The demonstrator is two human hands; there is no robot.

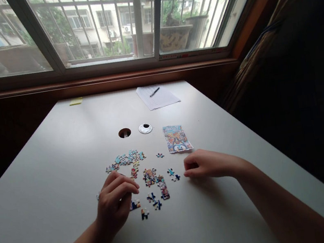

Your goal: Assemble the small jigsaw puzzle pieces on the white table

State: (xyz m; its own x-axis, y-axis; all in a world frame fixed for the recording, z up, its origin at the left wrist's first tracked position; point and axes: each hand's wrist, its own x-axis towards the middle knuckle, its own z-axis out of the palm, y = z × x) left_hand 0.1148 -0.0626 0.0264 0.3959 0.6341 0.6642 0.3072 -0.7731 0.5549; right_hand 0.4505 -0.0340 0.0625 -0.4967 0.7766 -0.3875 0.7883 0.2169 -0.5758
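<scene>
My left hand (116,197) is over the left side of a spread of jigsaw pieces, its fingers loosely bent and slightly apart, with nothing visible in them. It partly hides a dark edge piece (135,204). My right hand (202,163) rests on the table with its fingers curled in; whether something small is inside is hidden. Just left of it lie a few loose blue and white pieces (173,174). Between the hands is a joined, many-coloured section of puzzle (150,176), with a reddish strip (164,189) at its lower right.
A cluster of light-blue pieces (127,158) lies farther back. A picture sheet (177,138) is beyond my right hand. Behind are a round table hole (124,133), its silver cover (145,129), papers (158,99) with a pen (154,92), and yellow sticky notes (76,101).
</scene>
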